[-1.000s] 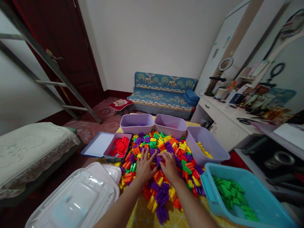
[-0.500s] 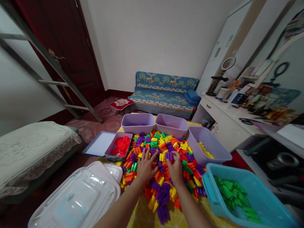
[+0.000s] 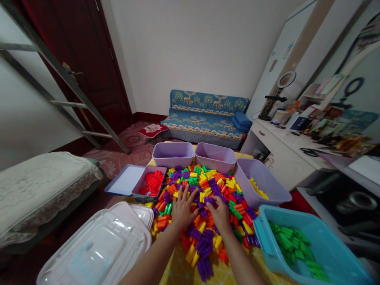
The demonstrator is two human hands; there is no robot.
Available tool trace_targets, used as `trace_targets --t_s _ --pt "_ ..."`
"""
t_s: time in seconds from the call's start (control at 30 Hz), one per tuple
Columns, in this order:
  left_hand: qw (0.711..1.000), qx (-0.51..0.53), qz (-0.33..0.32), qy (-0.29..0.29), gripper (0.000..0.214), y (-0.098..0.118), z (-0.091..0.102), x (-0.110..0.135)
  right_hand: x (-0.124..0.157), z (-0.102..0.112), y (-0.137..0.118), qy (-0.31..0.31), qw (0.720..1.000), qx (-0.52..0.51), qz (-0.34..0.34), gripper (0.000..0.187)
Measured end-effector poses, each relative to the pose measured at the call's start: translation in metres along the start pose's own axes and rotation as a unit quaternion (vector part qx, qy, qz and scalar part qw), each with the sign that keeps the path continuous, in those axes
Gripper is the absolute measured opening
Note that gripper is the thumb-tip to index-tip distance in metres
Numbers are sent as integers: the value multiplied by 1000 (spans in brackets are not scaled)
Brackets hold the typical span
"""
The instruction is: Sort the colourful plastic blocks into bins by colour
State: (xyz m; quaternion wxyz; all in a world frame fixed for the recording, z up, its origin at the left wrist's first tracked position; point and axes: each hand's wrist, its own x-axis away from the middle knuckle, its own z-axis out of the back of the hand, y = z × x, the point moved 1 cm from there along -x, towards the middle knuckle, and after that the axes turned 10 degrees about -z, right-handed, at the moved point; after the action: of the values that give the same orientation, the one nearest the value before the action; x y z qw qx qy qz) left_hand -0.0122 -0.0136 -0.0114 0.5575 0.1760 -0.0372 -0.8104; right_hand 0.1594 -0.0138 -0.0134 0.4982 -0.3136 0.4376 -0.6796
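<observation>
A heap of plastic building blocks (image 3: 204,186) in purple, yellow, orange, red and green covers the middle of the table. My left hand (image 3: 183,209) lies on the heap with its fingers spread, touching the blocks beneath. Just to its right, my right hand (image 3: 219,213) has its thumb and fingers bent round a purple block (image 3: 209,200) at the heap's surface. More purple blocks (image 3: 204,245) lie in a cluster between my forearms.
Lilac bins (image 3: 173,161) line the table's far side; the right one (image 3: 261,174) contains yellow blocks. Red blocks (image 3: 153,182) fill part of a tin at left. A turquoise tub (image 3: 267,237) with green blocks stands right. Clear lids (image 3: 95,249) lie near left. Yellow patterned cloth (image 3: 178,265) covers the table.
My right hand has shifted slightly down and left with the purple block at its fingertips. The left hand stays spread in nearly the same place.
</observation>
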Motion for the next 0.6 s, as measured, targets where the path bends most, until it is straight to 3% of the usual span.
trace_targets --t_s 0.37,0.6 --pt "998 53 6 26 72 -3 1 1 6 -19 -4 -48 990 -133 -17 38" --pt "990 116 57 55 29 -6 3 -6 4 -28 -4 -41 997 -62 10 23"
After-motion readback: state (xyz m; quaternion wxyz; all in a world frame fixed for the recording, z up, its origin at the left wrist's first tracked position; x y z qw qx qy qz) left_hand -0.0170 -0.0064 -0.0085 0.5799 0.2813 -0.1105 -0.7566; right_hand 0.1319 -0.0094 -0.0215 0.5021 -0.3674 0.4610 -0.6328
